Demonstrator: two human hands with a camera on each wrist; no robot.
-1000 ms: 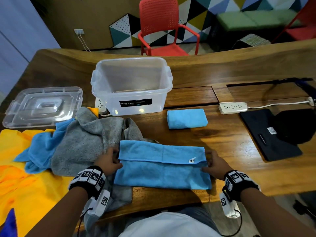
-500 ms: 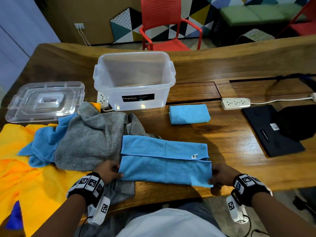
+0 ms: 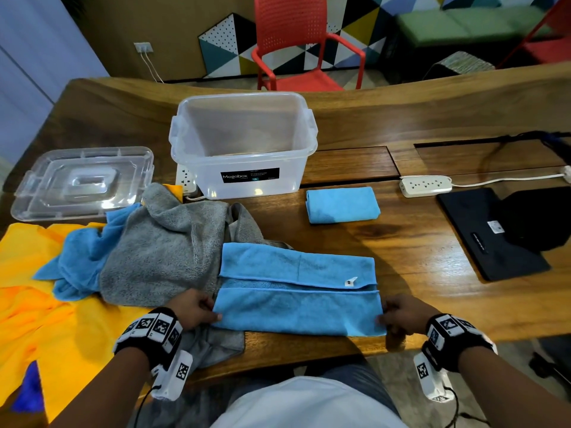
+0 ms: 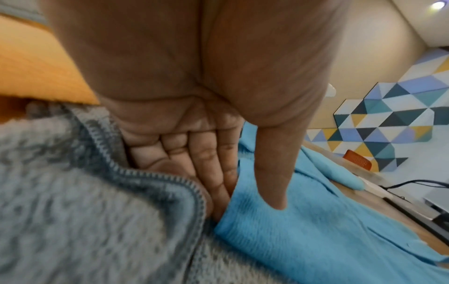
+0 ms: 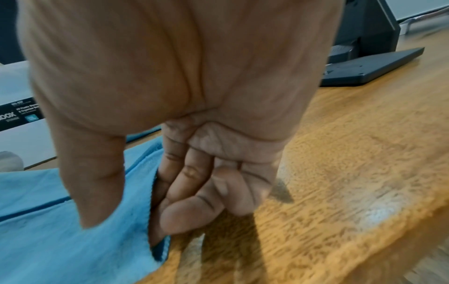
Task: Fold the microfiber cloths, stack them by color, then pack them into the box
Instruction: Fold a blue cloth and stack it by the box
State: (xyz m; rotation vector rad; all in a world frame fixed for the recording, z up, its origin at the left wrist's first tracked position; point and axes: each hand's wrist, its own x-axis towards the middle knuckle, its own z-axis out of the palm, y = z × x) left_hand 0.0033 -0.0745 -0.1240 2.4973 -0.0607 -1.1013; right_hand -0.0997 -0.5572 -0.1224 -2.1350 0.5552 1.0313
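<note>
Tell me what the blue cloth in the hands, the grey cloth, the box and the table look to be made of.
Blue cloth: soft short-pile fabric, likely microfiber, matte, stitched hem.
Grey cloth: thicker, fluffier pile, probably plush microfiber or terry, with an overlocked edge.
Box: clear, slightly frosted plastic; the table shows through it.
Table: wood by its grain, with a glossy varnished sheen.

Wooden table (image 3: 401,125) fills the foreground. Red chair (image 3: 296,41) at 12 o'clock before a geometric wall panel (image 3: 222,47); green bench (image 3: 463,23) at 2 o'clock; wall socket (image 3: 143,47) at 11 o'clock.
</note>
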